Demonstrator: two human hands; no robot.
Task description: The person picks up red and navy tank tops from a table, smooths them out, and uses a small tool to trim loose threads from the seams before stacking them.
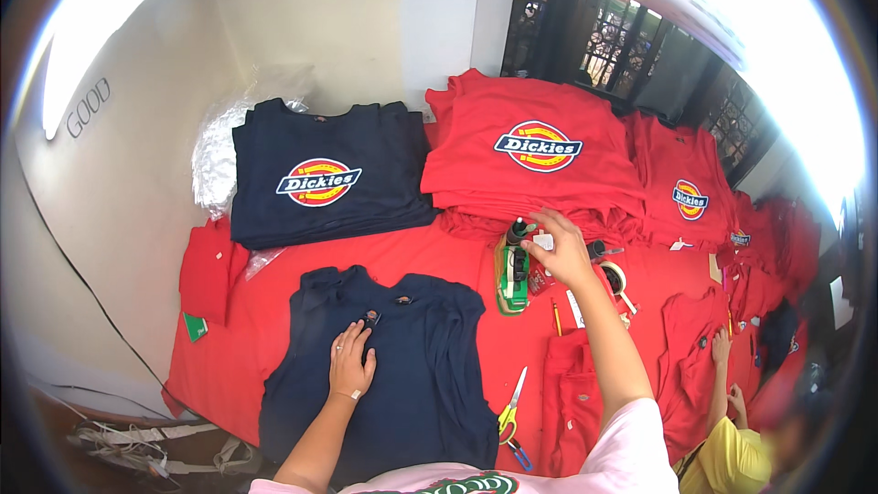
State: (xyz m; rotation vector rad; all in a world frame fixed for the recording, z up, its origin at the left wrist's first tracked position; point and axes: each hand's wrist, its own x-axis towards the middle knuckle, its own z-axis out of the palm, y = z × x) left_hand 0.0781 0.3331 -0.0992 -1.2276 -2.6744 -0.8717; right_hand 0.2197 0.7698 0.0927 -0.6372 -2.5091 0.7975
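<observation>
A navy sleeveless shirt (421, 375) lies spread on the red-covered table in front of me. My left hand (350, 361) rests on its upper part, fingers stretched out, just below a small round patch (371, 317) near the neckline. Beyond the shirt's right side, my right hand (562, 254) is raised with thumb and fingers apart. Its fingertips are close to a small dark bottle (518, 231) with a pale tip; I see no clear grip on it. A green-and-black tool or container (513, 284) stands just below the bottle.
Folded stacks of navy shirts (329, 142) and red shirts (540, 101) line the far side. Yellow-and-blue scissors (512, 421), a tape roll (614, 278) and a folded red garment (569, 384) lie to the right. A person in a yellow shirt (730, 462) works at far right.
</observation>
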